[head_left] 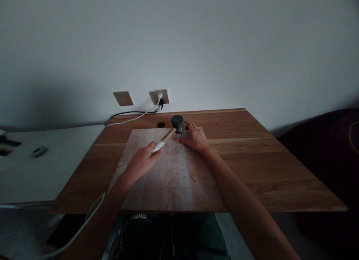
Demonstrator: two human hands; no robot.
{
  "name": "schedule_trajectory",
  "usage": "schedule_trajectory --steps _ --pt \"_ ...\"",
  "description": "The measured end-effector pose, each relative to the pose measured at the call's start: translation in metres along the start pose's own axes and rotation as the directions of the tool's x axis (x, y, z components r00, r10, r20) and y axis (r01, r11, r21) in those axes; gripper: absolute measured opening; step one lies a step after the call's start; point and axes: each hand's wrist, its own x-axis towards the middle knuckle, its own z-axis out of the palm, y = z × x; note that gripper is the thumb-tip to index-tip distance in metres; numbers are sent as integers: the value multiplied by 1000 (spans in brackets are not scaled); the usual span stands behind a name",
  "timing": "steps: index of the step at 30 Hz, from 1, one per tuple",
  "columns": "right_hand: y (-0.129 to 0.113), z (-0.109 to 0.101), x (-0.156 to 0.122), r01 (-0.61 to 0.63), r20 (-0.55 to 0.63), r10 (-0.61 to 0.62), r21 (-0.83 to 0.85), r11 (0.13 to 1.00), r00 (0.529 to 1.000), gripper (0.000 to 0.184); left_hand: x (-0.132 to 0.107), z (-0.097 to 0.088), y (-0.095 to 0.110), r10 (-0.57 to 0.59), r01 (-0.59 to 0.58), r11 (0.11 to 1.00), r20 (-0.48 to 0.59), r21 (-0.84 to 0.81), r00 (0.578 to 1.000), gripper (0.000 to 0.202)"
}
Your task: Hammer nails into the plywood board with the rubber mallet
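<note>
Dim wall behind, wooden table (252,170) below: left hand (143,159) wraps a mallet (169,134) over the far part of a board (168,181). Right hand (195,138) sits so close beyond, fingers bent, contents unclear, that a skewed swing could bruise it.

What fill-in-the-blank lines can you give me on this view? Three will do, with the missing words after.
1. The mallet is held in the ____ hand.
2. The right hand is near the board's far ____ corner.
3. Beyond the wooden table, ____ wall plates show.

Missing words: left; right; two.
</note>
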Motion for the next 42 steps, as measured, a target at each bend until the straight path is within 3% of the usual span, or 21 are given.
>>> schedule_trajectory --steps 5,14,21,30,32,37,42 --pt "-4 -3 0 -8 13 9 -36 999 1000 79 -3 1 2 -40 39 999 15 35 999 20" --pt "-5 -9 0 72 62 -70 -32 997 996 15 -13 6 -15 -71 57 991 -109 -125 992 27" --pt "-1 -5 2 54 34 -54 -4 999 998 10 -20 9 -17 -7 -11 979 -88 -202 996 26" --pt "-2 -4 2 31 34 -29 -39 999 999 9 -17 9 -16 -26 15 983 -60 -184 998 27" --pt "-1 -4 1 19 29 -18 -28 999 999 14 -16 9 -15 -17 6 981 -54 -193 998 26" --pt "2 -1 0 -8 -16 8 13 1000 1000 62 -8 7 -8 -8 2 982 -32 -189 999 26" --pt "0 -1 0 12 -54 -8 81 997 999 83 1 5 -2 8 -6 997 38 -74 999 22"
